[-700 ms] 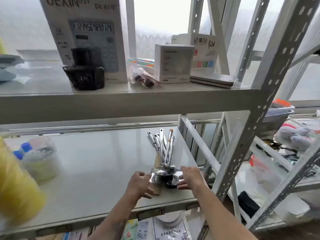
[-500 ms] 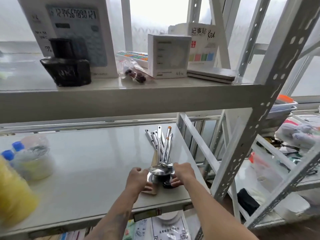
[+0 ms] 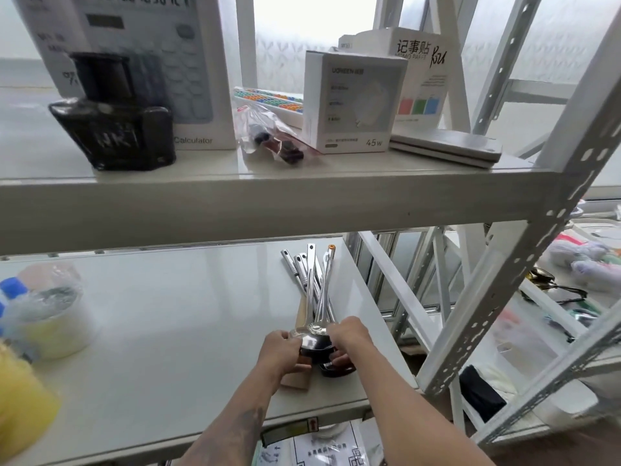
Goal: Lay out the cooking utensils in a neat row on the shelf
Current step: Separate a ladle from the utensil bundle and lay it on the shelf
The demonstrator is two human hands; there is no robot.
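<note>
A bundle of cooking utensils (image 3: 314, 290) lies on the lower white shelf (image 3: 174, 317), near its right front corner. Several steel handles fan away from me; the heads are stacked towards me. A steel ladle bowl (image 3: 311, 330) lies on top, black heads (image 3: 319, 348) sit under it, and a wooden spatula blade (image 3: 297, 380) pokes out below. My left hand (image 3: 280, 349) closes on the left side of the stacked heads. My right hand (image 3: 347, 334) closes on their right side. Which single utensil each hand grips is hidden by the fingers.
A wrapped tub (image 3: 50, 317) and blue-capped bottles (image 3: 13, 290) stand at the shelf's left, with a blurred yellow object (image 3: 20, 398) in front. The upper shelf (image 3: 268, 193) overhangs, carrying an ink bottle (image 3: 114, 116), boxes and a bag. A diagonal rack post (image 3: 524, 264) stands at the right.
The camera has moved closer. Both hands have closed in tighter around the utensil heads, which have shifted slightly towards the shelf's front edge.
</note>
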